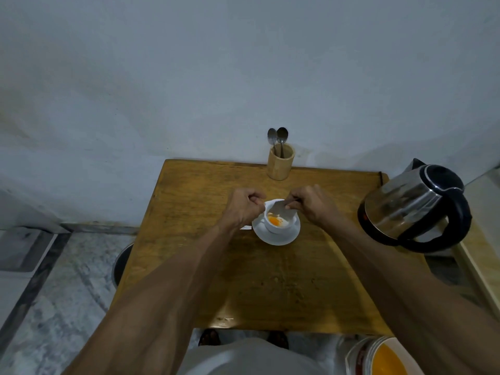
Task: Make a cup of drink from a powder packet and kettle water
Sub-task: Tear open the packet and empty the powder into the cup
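Small silvery powder packet (281, 208) was tilted mouth-down over the white ceramic cup (278, 221), orange powder inside; cup sat on a white saucer (278, 238). Right hand (313, 203) pinched the packet's upper edge; left hand (243, 207) was clenched just left of it, contents unclear. Steel-and-black kettle (414, 209) stood well right on the wooden table (270, 280).

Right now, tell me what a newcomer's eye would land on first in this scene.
Dead centre of the wooden table, two hands meet over a white cup on its saucer: the right hand tips a torn packet into it, and orange powder already lies inside. The left hand is closed beside the cup. At the right edge stands a shiny steel kettle.
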